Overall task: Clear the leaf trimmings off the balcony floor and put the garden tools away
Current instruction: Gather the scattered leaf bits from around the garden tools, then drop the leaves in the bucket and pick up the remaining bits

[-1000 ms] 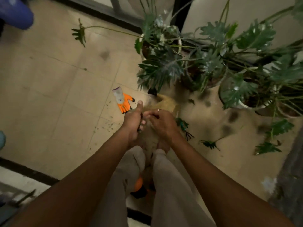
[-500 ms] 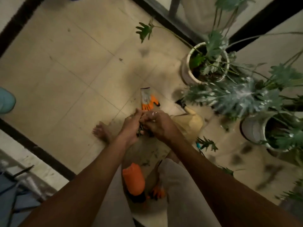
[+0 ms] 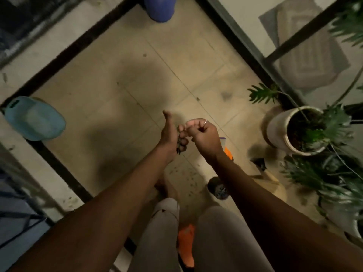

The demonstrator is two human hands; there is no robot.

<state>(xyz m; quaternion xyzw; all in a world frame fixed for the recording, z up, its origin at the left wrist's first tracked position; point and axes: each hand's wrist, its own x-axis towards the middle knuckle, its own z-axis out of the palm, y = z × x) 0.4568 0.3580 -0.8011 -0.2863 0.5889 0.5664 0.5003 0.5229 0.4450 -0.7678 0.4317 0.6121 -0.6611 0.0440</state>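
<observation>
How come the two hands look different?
The left hand holds dark leaf trimmings in its curled fingers; the right hand is a fist with nothing showing in it. The left hand's thumb sticks out straight; the right hand shows no straight finger. The right hand wears a ring; none shows on the left hand. Both are bare, close together above the tiled floor.

Two hands (image 3: pixel 170 138) (image 3: pixel 204 134); two pots (image 3: pixel 275 124) (image 3: pixel 356 230); two orange items (image 3: pixel 228 152) (image 3: pixel 186 244); one basin (image 3: pixel 33 118); one bucket (image 3: pixel 160 9); one mat (image 3: pixel 306 46).
</observation>
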